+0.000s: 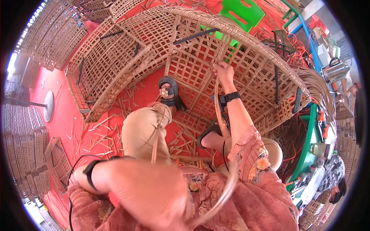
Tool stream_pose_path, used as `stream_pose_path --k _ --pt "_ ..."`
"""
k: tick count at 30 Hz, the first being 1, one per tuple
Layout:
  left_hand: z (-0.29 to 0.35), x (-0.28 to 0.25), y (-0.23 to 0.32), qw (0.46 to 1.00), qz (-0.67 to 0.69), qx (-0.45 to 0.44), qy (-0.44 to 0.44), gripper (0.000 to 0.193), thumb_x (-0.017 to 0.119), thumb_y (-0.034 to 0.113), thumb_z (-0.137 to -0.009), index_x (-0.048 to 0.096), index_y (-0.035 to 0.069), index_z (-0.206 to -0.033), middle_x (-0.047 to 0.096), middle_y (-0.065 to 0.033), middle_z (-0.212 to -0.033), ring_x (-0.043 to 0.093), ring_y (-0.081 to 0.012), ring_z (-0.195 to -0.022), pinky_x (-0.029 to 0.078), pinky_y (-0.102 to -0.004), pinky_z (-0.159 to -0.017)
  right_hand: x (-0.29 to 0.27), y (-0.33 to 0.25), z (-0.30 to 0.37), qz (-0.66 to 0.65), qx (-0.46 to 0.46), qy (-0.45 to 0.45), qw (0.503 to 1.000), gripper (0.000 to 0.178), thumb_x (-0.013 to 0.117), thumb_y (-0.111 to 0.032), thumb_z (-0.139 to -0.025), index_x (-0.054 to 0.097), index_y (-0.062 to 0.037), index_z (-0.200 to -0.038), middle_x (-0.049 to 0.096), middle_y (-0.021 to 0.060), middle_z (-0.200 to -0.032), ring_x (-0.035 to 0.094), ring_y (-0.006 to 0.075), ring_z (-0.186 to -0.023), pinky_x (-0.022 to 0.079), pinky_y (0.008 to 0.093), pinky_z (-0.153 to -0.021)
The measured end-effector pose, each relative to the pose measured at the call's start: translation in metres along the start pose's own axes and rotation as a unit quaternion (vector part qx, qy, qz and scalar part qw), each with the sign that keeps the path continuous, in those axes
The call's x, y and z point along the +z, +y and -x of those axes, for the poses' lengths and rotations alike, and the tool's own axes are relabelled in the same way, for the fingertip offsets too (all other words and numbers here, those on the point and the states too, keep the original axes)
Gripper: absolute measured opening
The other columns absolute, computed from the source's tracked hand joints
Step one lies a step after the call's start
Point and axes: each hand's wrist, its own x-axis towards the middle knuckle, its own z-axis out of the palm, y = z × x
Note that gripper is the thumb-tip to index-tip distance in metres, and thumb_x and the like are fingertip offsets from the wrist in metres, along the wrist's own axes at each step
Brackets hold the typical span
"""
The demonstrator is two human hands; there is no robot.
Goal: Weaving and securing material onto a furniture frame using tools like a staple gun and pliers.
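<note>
A large curved woven rattan frame (192, 73) with open lattice and black bars lies before me on the red floor, one of my sandalled feet resting on its near part. My right hand (224, 72) is at the lattice, fingers pinched on a long pale rattan strip (218, 109). From there the strip hangs toward my lap, where a blurred loop of it curves past my clothing. Close to me at the lower edge, my left hand (154, 190) is smeared by motion and its fingers are hidden; whether it grips the strip's lower end cannot be seen.
Cut rattan scraps (102, 133) litter the floor. Woven panels (50, 34) are stacked at the left, near a round-based stand (49, 106). A green plastic chair (246, 15) stands beyond the frame. To the right are bundled rattan strands (312, 86), a green table (306, 148) with tools, and another person (333, 173).
</note>
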Motion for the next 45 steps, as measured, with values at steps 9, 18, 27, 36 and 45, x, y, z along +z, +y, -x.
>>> stream_pose_path --k 9,18,27,36,45 --pt "-0.023 -0.186 -0.233 0.908 -0.07 -0.338 0.24 0.032 0.055 0.033 -0.094 0.06 0.003 -0.101 0.063 -0.0049 -0.086 0.058 -0.0147 -0.079 0.048 -0.0324 -0.074 -0.006 0.017 -0.019 0.092 -0.16 -0.057 0.981 0.018 0.06 -0.013 -0.085 0.069 -0.0051 -0.098 0.069 0.0099 -0.077 0.066 0.0232 -0.07 0.05 0.0364 -0.063" --pt "-0.086 -0.222 -0.359 0.83 -0.177 -0.299 0.437 0.032 0.053 0.004 -0.076 0.066 0.006 -0.105 0.068 -0.0161 -0.095 0.064 -0.0274 -0.092 0.049 -0.0363 -0.08 -0.019 -0.004 -0.021 0.379 -0.29 -0.061 0.877 0.018 0.057 -0.008 -0.082 0.067 -0.0061 -0.097 0.067 0.0152 -0.089 0.063 0.0338 -0.087 0.051 0.0403 -0.072" --pt "-0.081 -0.22 -0.362 0.852 -0.153 -0.233 0.443 0.042 0.051 0.002 -0.078 0.058 0.009 -0.119 0.066 -0.0184 -0.101 0.063 -0.0289 -0.096 0.048 -0.0352 -0.084 0.008 0.003 -0.005 0.26 -0.187 0.125 0.939 0.013 0.061 -0.02 -0.084 0.07 -0.0121 -0.089 0.066 0.0144 -0.076 0.064 0.0351 -0.076 0.05 0.0425 -0.065" --pt "-0.079 -0.248 -0.356 0.884 -0.268 -0.25 0.289 0.042 0.05 0.0 -0.073 0.06 0.003 -0.114 0.065 -0.0194 -0.101 0.063 -0.0338 -0.093 0.049 -0.0396 -0.079 0.013 -0.006 -0.004 0.33 -0.137 0.163 0.92 0.022 0.066 -0.029 -0.082 0.067 -0.0082 -0.078 0.065 0.0143 -0.07 0.064 0.034 -0.072 0.048 0.0431 -0.062" --pt "-0.095 -0.258 -0.321 0.825 -0.428 -0.337 0.15 0.032 0.055 0.003 -0.069 0.065 0.002 -0.1 0.065 -0.0192 -0.098 0.062 -0.0347 -0.097 0.049 -0.0422 -0.08 0.009 -0.007 -0.008 0.322 -0.133 0.101 0.932 0.015 0.063 -0.024 -0.081 0.07 -0.0116 -0.076 0.066 0.0121 -0.074 0.064 0.0332 -0.073 0.049 0.0436 -0.065"
